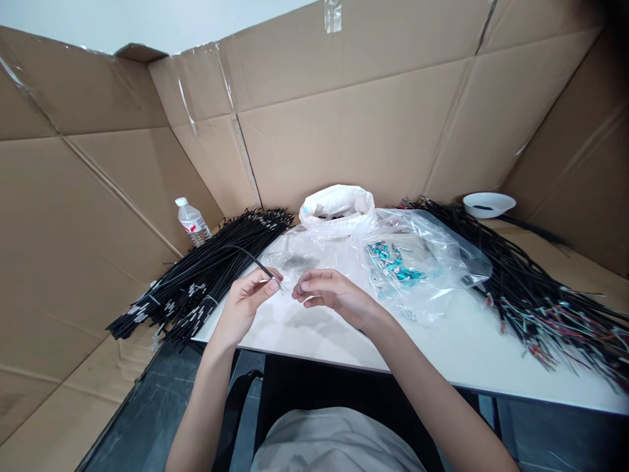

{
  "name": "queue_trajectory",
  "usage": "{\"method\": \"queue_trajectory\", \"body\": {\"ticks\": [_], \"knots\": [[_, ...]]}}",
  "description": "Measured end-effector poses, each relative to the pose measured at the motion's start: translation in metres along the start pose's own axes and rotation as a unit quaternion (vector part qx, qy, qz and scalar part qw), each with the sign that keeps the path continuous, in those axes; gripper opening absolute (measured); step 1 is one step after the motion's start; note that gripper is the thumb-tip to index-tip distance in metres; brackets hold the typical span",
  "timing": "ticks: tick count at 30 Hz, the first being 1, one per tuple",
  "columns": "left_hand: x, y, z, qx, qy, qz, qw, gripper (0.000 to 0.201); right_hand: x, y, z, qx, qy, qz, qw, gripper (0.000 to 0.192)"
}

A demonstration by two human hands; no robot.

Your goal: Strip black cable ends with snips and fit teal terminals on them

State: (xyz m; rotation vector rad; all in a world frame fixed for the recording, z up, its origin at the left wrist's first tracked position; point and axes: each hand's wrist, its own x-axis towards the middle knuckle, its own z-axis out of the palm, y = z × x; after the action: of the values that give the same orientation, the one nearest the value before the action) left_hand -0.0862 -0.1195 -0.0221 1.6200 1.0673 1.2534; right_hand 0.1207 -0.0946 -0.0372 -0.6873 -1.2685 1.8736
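Note:
My left hand (248, 298) pinches a black cable (248, 254) close to its end, between thumb and fingertips. The cable arcs back to the left over the pile, and thin pale wires (284, 288) stick out of its tip toward the right. Just across from that tip is my right hand (331, 294), its fingers bent and drawn together near the thumb. Whatever its fingertips hold, if anything, is too small to make out. Both hands are above the white table (314, 334), near its front edge.
Bundled black cables (216, 269) lie on the left beside a water bottle (193, 221). A white bag (338, 208) stands at the back; clear plastic bags (442, 249) hold small teal parts (396, 259). More cables (521, 282) and a white bowl (496, 204) are right. Cardboard walls (354, 131) enclose the table.

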Motion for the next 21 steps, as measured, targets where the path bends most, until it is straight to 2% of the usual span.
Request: {"method": "queue_trajectory", "body": {"ticks": [5,9,13,15,18,21], "knots": [[-0.001,0.001,0.001,0.004,-0.003,-0.001,1.000,0.038,0.000,0.000,0.000,0.011,0.003,-0.003,1.000,0.018],[-0.003,-0.001,0.004,0.009,0.004,-0.006,1.000,0.040,0.000,0.001,0.001,-0.019,0.017,-0.012,1.000,0.018],[-0.003,-0.006,0.010,0.003,-0.001,-0.012,1.000,0.038,0.007,0.002,0.005,-0.134,0.067,-0.094,0.984,0.022],[-0.003,-0.010,0.014,0.011,0.003,-0.006,1.000,0.036,0.011,0.004,0.006,-0.188,0.069,-0.139,0.970,0.025],[-0.003,-0.017,0.018,0.076,0.037,0.028,0.996,0.030,0.014,0.008,0.003,-0.236,0.053,-0.157,0.958,0.027],[-0.004,-0.021,0.020,0.167,0.080,0.074,0.980,0.024,0.015,0.011,0.000,-0.292,0.077,-0.162,0.939,0.020]]}}
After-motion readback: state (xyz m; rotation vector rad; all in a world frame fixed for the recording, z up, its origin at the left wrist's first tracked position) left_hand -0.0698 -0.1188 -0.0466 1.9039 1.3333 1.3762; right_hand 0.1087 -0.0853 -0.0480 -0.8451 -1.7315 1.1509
